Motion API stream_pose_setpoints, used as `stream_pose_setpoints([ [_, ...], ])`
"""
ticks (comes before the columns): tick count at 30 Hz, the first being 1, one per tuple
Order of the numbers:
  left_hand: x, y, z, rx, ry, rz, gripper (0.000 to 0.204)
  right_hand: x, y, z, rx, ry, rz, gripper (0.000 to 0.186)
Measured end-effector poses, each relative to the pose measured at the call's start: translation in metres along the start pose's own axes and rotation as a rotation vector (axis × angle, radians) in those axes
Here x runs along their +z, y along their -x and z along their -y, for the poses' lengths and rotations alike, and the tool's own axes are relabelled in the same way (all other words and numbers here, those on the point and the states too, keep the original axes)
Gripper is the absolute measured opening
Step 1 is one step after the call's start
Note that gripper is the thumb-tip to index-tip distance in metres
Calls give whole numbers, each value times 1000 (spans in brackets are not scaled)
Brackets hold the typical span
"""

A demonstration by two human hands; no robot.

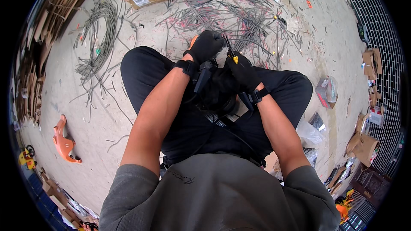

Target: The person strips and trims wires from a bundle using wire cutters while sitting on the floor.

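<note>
Above frame centre, the right grip (245, 71) holds a black-and-yellow tool (230, 51); I cannot tell if the left grip (207, 46) holds anything.

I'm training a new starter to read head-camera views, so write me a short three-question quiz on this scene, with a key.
1. Multiple choice: what colour is the coiled cable?
A) yellow
B) grey
C) white

2. True or false: the orange plastic piece lies on the floor to the person's left.

3. Short answer: which hand grips the black-and-yellow hand tool?

Key:
1. B
2. True
3. The right hand
</note>
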State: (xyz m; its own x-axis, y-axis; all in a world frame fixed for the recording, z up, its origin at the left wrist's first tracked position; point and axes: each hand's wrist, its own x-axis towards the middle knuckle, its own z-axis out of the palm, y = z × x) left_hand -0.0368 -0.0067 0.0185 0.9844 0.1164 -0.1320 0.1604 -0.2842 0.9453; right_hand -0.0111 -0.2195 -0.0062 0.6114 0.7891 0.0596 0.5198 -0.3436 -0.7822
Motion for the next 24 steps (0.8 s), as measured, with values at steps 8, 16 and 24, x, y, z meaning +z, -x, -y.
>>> stream_pose_setpoints([
  [8, 2, -6, 10, 39, -50, -29, 27, 2, 4, -11, -88, 159, 51, 22],
  [16, 3, -8, 16, 27, -26, -33, 29, 2, 2, -4, -23, 13, 24, 23],
  [24, 3, -7, 16, -4, -52, -9, 29, 1, -1, -3, -94, 96, 24, 23],
])
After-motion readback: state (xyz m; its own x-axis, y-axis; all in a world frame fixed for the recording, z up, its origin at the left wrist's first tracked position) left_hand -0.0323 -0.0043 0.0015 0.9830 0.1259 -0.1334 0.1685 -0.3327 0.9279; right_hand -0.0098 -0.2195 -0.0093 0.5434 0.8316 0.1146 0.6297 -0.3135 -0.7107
